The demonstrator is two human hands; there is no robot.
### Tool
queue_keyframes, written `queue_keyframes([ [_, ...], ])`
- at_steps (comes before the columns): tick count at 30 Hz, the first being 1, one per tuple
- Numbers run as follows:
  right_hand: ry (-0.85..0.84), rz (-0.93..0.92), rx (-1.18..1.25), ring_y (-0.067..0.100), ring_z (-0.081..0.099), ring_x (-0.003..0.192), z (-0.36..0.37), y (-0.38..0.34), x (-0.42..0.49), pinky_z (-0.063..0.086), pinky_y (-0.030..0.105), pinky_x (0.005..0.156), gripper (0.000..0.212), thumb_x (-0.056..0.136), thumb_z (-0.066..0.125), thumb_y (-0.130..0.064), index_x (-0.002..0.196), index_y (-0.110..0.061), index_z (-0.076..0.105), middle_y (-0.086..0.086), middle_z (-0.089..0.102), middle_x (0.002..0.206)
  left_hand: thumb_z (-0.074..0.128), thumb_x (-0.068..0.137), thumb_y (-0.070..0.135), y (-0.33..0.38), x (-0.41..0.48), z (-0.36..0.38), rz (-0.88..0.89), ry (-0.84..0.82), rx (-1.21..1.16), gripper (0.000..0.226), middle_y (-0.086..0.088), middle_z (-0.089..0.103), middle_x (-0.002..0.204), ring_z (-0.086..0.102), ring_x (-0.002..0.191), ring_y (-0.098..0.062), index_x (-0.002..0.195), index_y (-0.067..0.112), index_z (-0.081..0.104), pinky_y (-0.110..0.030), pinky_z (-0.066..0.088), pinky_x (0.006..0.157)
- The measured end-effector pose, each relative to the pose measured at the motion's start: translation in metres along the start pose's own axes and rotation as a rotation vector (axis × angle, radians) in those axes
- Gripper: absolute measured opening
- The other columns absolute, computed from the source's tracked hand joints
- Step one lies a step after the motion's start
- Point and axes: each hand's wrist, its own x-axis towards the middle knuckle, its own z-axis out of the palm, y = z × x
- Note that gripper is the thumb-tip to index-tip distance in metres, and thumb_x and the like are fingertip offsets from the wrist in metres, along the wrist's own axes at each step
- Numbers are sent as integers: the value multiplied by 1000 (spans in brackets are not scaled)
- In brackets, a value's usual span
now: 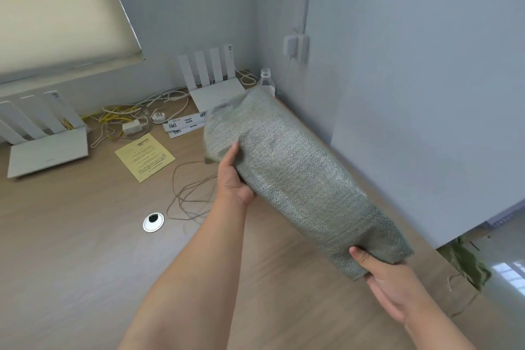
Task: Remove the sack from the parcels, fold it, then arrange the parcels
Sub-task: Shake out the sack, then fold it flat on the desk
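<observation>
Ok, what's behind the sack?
A clear bottle stands in the corner behind the sack; only its neck and shoulders show, the rest is covered. Part of the white router is hidden too.

The grey-green woven sack (298,179) is at the right side of the pale wooden desk (71,264), a yellow paper sheet (145,158) left of it, a white plastic router (216,94) behind.
</observation>
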Motion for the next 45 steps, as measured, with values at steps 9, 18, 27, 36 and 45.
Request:
queue_keyframes([
  [9,25,113,169,25,75,97,-13,8,10,63,41,76,39,69,63,10,107,4,72,16,76,113,44,78,87,-7,7,-24,65,-101,-41,91,-12,65,137,59,127,-36,140,22,59,-57,42,110],
  [18,1,135,44,32,73,100,-20,12,10,56,51,85,49,66,66,13,114,2,67,19,75,111,40,101,54,-6,6,-26,-78,91,136,51,-13,77,88,75,70,-29,99,11,69,-47,63,63],
  [27,44,23,-3,18,77,88,-25,15,14,63,29,72,46,61,70,8,106,0,69,11,78,104,57,100,27,3,11,-18,-102,209,397,29,-12,77,96,73,85,-28,117,5,67,-38,62,65],
  [36,42,-106,-133,21,76,97,-28,32,17,63,30,76,68,46,90,-9,112,-8,70,9,78,108,42,82,82,19,16,-38,-18,111,-32,86,-15,71,125,70,111,-36,128,12,63,-50,47,107],
  [45,166,-131,-257,29,71,112,-27,94,23,51,56,101,117,18,103,-47,124,-12,69,10,75,117,56,97,6,25,48,-34,-92,294,360,18,-12,74,103,69,98,-29,113,6,65,-45,53,79],
])
